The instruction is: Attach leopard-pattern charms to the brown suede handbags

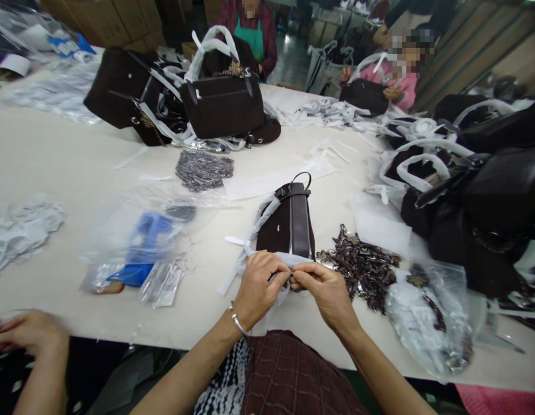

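A dark brown handbag lies on the table straight in front of me, its handle wrapped in white paper. Both my hands meet at the bag's near end. My left hand is closed in a pinch, with a bracelet at its wrist. Fingertip to fingertip with it, my right hand pinches too. A small dark piece shows between the fingertips, too small to name. Just right of the bag is a heap of dark brown braided charms or straps with metal parts.
Wrapped-handle bags stand at the back left, and more dark bags crowd the right. Left of me lie clear plastic with a blue item and white tags. A co-worker's hand is at lower left; other people sit across the table.
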A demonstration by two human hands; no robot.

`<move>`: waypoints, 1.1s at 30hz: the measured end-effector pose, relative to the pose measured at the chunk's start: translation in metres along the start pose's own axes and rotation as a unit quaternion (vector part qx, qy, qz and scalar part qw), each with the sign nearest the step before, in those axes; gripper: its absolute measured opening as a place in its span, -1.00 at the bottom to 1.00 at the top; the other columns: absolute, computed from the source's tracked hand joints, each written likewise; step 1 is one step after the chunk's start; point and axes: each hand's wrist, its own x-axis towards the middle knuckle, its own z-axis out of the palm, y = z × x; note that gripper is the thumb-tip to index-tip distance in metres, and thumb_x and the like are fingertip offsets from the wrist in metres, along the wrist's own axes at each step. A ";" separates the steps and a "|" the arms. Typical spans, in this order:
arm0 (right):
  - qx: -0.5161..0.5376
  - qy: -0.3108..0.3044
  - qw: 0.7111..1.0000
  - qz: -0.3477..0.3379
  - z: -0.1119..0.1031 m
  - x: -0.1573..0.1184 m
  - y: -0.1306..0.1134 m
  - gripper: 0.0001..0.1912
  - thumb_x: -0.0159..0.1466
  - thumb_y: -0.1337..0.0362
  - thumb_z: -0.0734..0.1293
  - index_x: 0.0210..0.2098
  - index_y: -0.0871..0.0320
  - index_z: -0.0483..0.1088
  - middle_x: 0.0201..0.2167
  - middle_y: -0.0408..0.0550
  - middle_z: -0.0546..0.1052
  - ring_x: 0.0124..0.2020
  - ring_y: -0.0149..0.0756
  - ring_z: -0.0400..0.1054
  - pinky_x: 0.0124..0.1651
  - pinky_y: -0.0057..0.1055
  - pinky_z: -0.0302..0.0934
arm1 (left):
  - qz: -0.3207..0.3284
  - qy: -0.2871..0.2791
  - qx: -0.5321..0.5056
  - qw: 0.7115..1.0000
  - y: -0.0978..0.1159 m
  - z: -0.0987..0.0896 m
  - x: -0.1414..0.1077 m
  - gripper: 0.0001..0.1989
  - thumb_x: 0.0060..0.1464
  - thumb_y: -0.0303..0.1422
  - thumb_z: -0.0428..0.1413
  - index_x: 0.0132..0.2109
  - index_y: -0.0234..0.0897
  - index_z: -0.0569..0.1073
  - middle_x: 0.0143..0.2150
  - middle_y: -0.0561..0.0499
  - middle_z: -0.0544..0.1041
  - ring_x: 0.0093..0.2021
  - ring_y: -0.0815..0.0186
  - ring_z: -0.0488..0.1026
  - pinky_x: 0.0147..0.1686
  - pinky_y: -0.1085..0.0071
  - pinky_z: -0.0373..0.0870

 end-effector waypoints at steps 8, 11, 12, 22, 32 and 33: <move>-0.038 0.025 0.999 -0.023 0.002 -0.003 0.000 -0.78 0.08 0.16 0.48 -0.37 0.20 0.54 -0.49 -0.08 0.57 -0.49 -0.36 0.44 -0.35 -0.43 0.36 | -0.019 -0.017 0.046 0.999 -0.001 0.002 -0.003 -0.82 0.25 -0.37 0.01 -0.35 -0.23 0.37 -0.34 0.04 0.44 -0.21 0.27 0.33 -0.07 0.23 0.21; -0.060 0.021 0.997 -0.032 0.003 -0.003 -0.001 -0.80 0.07 0.18 0.48 -0.39 0.19 0.55 -0.50 -0.10 0.56 -0.49 -0.37 0.42 -0.36 -0.44 0.34 | -0.019 -0.019 0.047 0.999 -0.001 0.002 -0.004 -0.82 0.25 -0.36 0.01 -0.36 -0.23 0.36 -0.34 0.04 0.44 -0.21 0.27 0.33 -0.07 0.23 0.21; -0.070 0.018 0.997 -0.039 0.004 -0.004 -0.001 -0.82 0.08 0.19 0.47 -0.40 0.18 0.55 -0.51 -0.11 0.55 -0.49 -0.38 0.41 -0.35 -0.45 0.33 | -0.018 -0.019 0.046 0.999 -0.001 0.002 -0.004 -0.82 0.25 -0.36 0.02 -0.36 -0.23 0.36 -0.34 0.04 0.44 -0.21 0.27 0.33 -0.07 0.23 0.21; -0.050 0.021 0.998 -0.027 0.006 -0.005 -0.003 -0.83 0.08 0.20 0.47 -0.40 0.18 0.54 -0.51 -0.11 0.55 -0.47 -0.36 0.41 -0.34 -0.43 0.34 | -0.037 -0.007 0.017 0.999 0.001 0.003 -0.005 -0.81 0.25 -0.35 0.01 -0.35 -0.22 0.39 -0.33 0.01 0.44 -0.20 0.25 0.35 -0.08 0.24 0.22; -0.035 0.025 0.999 -0.022 0.007 -0.003 -0.004 -0.82 0.08 0.19 0.47 -0.41 0.19 0.54 -0.53 -0.11 0.55 -0.50 -0.37 0.40 -0.36 -0.43 0.34 | -0.028 -0.020 0.033 0.999 -0.001 0.004 -0.005 -0.81 0.26 -0.36 0.00 -0.36 -0.23 0.35 -0.33 0.02 0.42 -0.20 0.26 0.32 -0.08 0.24 0.20; -0.036 0.024 0.999 -0.021 0.007 -0.003 -0.004 -0.81 0.07 0.19 0.47 -0.41 0.19 0.54 -0.54 -0.11 0.55 -0.50 -0.37 0.40 -0.36 -0.42 0.34 | -0.029 -0.019 0.034 0.999 -0.001 0.004 -0.006 -0.81 0.26 -0.36 0.00 -0.35 -0.23 0.36 -0.33 0.02 0.42 -0.21 0.26 0.32 -0.08 0.24 0.20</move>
